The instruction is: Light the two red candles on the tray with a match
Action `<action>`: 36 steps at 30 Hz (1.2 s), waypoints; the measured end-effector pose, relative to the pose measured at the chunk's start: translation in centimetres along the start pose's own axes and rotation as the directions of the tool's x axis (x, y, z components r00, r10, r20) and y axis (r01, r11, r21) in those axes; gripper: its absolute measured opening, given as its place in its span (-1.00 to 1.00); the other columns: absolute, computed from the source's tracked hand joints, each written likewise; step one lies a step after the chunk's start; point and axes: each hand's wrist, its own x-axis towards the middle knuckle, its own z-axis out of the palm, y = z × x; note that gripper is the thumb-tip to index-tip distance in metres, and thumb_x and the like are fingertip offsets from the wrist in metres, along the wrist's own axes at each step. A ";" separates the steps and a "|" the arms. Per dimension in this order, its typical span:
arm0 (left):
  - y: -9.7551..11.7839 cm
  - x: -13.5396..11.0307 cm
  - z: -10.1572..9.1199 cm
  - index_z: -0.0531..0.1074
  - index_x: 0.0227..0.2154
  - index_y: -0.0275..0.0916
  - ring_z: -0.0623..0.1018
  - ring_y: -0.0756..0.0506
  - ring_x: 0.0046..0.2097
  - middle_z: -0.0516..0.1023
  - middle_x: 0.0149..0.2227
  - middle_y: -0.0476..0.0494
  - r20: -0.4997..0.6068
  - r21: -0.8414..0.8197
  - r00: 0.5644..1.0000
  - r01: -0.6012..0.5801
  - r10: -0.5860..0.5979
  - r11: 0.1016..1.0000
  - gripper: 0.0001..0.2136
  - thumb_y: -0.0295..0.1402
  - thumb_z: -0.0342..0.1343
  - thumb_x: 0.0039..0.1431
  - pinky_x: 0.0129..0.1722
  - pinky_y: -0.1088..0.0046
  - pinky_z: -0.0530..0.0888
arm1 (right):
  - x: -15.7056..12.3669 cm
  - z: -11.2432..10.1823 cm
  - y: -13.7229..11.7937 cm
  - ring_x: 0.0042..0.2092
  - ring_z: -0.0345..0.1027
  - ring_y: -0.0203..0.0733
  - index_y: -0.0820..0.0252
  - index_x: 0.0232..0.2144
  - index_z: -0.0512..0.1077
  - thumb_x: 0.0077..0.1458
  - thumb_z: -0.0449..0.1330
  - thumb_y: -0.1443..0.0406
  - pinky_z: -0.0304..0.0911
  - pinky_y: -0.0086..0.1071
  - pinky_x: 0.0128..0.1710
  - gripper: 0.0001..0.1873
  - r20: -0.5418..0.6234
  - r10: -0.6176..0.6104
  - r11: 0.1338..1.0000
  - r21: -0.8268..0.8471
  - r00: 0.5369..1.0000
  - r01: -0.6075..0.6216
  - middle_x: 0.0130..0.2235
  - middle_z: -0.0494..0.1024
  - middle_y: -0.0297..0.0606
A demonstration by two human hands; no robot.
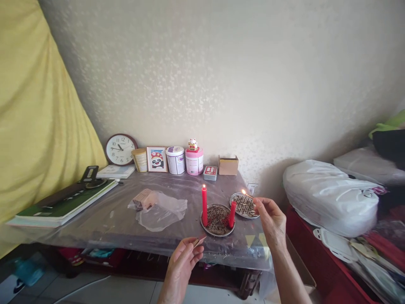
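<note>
Between the thumb and fingers of my right hand (270,217) is a burning match (248,194), its flame just above the far metal plate. My left hand (185,257) pinches a small matchbox (200,241) at the table's front edge. On the near round plate (218,233) stand two red candles. The tall candle (204,207) burns at its tip and is upright. The shorter candle (232,214) leans slightly and shows no flame. The second plate (243,216), with a speckled, dark-marked surface, lies behind and to the right, partly covered by my right hand.
Crumpled clear plastic (164,211) and a brown paper packet (145,199) lie left of the candles. A clock (120,149), tubs (176,162), a picture frame (157,159) and an open carton (228,166) line the wall. White bags (329,198) are piled at right; a yellow curtain (41,105) hangs left.
</note>
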 end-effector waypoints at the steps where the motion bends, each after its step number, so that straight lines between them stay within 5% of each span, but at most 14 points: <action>1: 0.0 0.0 0.0 0.51 -0.30 -0.26 0.51 -0.12 -0.19 0.58 -0.19 -0.23 -0.001 0.003 1.000 0.005 -0.005 1.000 -0.76 -0.24 0.24 -0.01 -0.11 0.33 0.38 | 0.0 0.0 0.1 -0.51 0.20 -0.32 0.19 -0.47 0.46 -0.12 0.30 0.07 0.11 -0.49 -0.57 -0.70 0.001 -0.002 1.000 -0.006 1.000 0.002 -0.55 0.41 -0.39; 24: -0.2 -0.3 -0.2 0.51 -0.28 -0.24 0.48 -0.13 -0.16 0.57 -0.16 -0.22 0.000 0.038 1.000 0.024 -0.024 0.999 -0.76 -0.22 0.21 0.02 -0.07 0.31 0.35 | -0.9 0.8 1.3 -0.49 0.28 -0.26 0.18 -0.41 0.48 -0.05 0.23 0.04 0.21 -0.43 -0.51 -0.68 0.074 0.010 0.991 -0.134 0.997 0.000 -0.50 0.48 -0.33; 36: -0.1 -0.2 -0.1 0.51 -0.28 -0.24 0.50 -0.11 -0.17 0.58 -0.15 -0.23 -0.008 0.048 1.000 0.019 -0.019 0.999 -0.77 -0.23 0.20 0.04 -0.08 0.32 0.37 | -1.1 1.4 2.0 -0.44 0.34 -0.23 0.20 -0.42 0.50 -0.08 0.27 0.08 0.29 -0.37 -0.40 -0.70 0.088 -0.014 0.998 -0.057 0.996 0.019 -0.44 0.53 -0.27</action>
